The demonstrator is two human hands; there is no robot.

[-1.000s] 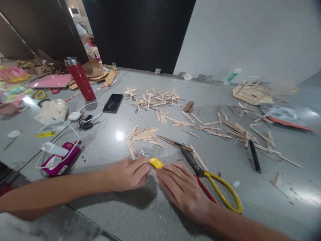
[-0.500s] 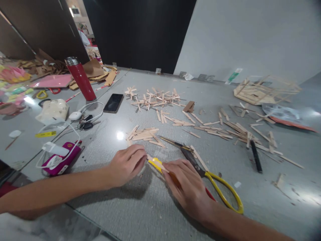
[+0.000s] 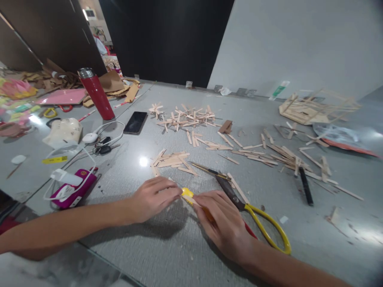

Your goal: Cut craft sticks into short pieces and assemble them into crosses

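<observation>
- Your right hand [image 3: 223, 223] is closed around the yellow utility knife [image 3: 188, 192], its fingers curled over the handle so that mainly the front of the yellow body shows.
- Your left hand [image 3: 157, 199] has its fingers drawn together, thumb and fingertips pinching the end of a pale wooden craft stick [image 3: 189, 199] that lies along the knife and reaches your right fingers.
- Knife and stick sit between your two hands, over the near middle of the gray counter [image 3: 128, 167]; how far the blade stands out, you cannot tell behind your left fingers.
- Just beyond your left hand lies a loose pile of craft sticks [image 3: 172, 160].
- Beside your right hand are yellow-and-red-handled scissors [image 3: 239, 205], partly covered by it, with a slim black-and-gold tool [image 3: 211, 171] touching their blades.
- Farther right you have a black pen-like stick [image 3: 305, 186] and, behind it, an open wooden framework [image 3: 314, 111].
- To your left are a purple power bank [image 3: 76, 187], keys [image 3: 104, 146], a smartphone [image 3: 135, 122] and a leaning-looking red flask [image 3: 96, 93].
</observation>
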